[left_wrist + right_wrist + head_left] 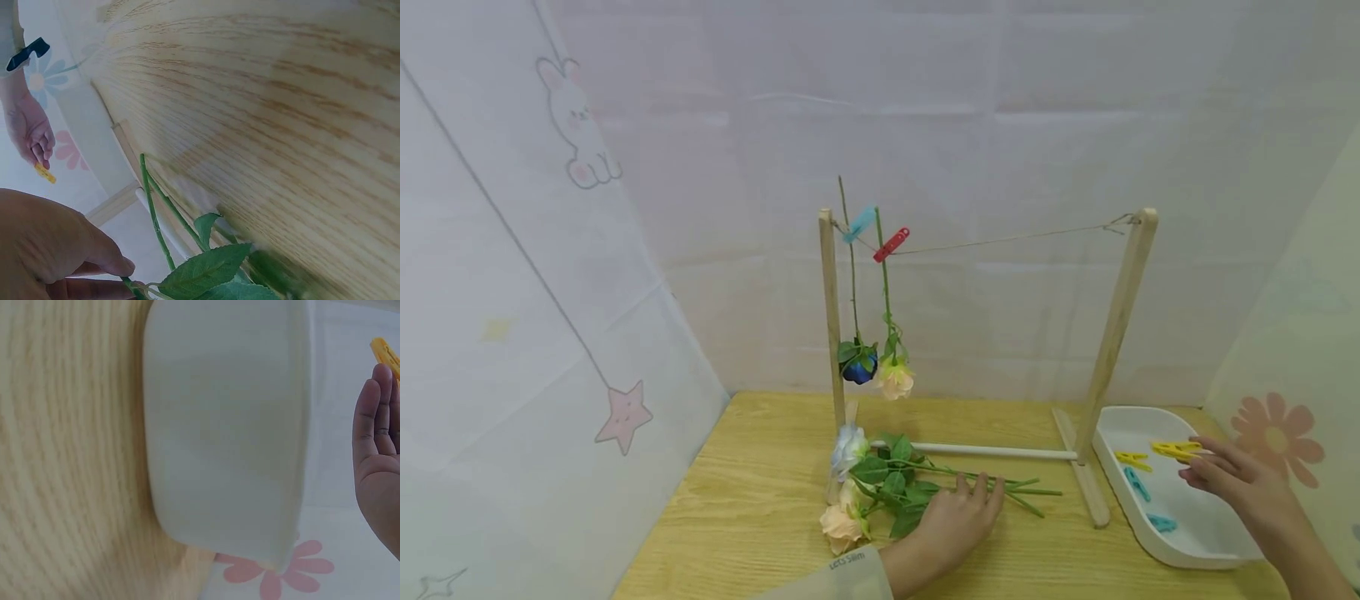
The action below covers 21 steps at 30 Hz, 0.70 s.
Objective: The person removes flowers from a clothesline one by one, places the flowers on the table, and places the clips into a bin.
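My left hand is over the stems of several artificial roses lying on the table. In the left wrist view its thumb and fingers pinch a green rose stem near the leaves. The lying blooms include a pale blue rose and a peach rose. My right hand holds a yellow clothespin above the white tray. In the tray lie another yellow clothespin and two blue clothespins.
A wooden frame with a string stands behind the flowers. From the string's left part hang a dark blue rose under a blue clothespin and a peach rose under a red clothespin. A white rod joins the posts.
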Available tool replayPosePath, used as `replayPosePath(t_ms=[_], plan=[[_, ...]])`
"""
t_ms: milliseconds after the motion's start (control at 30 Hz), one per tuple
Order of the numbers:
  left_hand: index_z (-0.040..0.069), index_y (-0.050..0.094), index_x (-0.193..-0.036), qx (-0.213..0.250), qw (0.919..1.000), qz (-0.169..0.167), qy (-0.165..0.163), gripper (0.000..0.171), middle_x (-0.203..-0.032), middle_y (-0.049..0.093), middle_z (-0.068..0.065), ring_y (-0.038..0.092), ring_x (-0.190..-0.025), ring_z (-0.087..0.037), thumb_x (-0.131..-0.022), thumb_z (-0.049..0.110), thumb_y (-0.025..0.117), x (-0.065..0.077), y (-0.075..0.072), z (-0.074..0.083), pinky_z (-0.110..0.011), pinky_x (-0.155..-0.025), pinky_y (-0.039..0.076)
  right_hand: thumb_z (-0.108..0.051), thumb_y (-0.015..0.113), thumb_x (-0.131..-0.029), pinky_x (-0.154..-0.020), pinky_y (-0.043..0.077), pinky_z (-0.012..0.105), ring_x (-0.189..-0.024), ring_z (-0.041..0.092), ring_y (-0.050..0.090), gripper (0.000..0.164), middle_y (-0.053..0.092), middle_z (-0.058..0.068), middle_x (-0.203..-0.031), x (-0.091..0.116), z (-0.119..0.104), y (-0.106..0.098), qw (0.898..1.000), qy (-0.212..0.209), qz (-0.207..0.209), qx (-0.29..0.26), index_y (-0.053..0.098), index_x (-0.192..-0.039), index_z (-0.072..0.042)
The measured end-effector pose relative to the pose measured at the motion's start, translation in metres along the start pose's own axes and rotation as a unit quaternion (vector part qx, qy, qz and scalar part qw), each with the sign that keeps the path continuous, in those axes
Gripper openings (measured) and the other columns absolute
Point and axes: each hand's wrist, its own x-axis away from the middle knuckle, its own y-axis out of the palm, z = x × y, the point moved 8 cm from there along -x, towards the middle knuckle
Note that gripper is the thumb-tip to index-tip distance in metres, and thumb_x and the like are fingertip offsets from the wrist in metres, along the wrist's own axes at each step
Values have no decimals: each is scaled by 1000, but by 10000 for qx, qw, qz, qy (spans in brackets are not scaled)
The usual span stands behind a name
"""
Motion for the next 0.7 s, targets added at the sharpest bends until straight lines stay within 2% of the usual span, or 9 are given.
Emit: replayPosePath(t_ms=[433, 600, 700], plan=[[26, 50, -149, -154, 9997, -187, -3, 51, -134, 65, 6, 70, -107, -12, -101, 35, 64, 0, 2, 1, -16, -50, 54, -8, 58, -103, -71, 60, 22, -84, 7, 73, 33, 76, -11, -97, 8, 25, -21, 9968, 649, 421, 202, 65, -118, -37], [26, 53, -146, -202, 9998, 79, -17, 50, -133, 65, 5, 70, -106, -14, -99, 36, 66, 0, -3, 1, -17, -50, 54, -12, 59, -103, -71, 60, 21, -83, 6, 72, 32, 75, -14, -96, 9, 28, -25, 9950, 748, 496, 449, 64, -116, -41], [25, 54, -145, -193, 9996, 214, -13, 49, -132, 66, 3, 70, -106, -15, -99, 36, 67, -1, -6, 0, -21, -57, 58, -15, 60, -103, -70, 60, 21, -83, 4, 72, 30, 73, -19, -97, 8, 28, -27, 9927, 792, 564, 711, 64, -115, -43]])
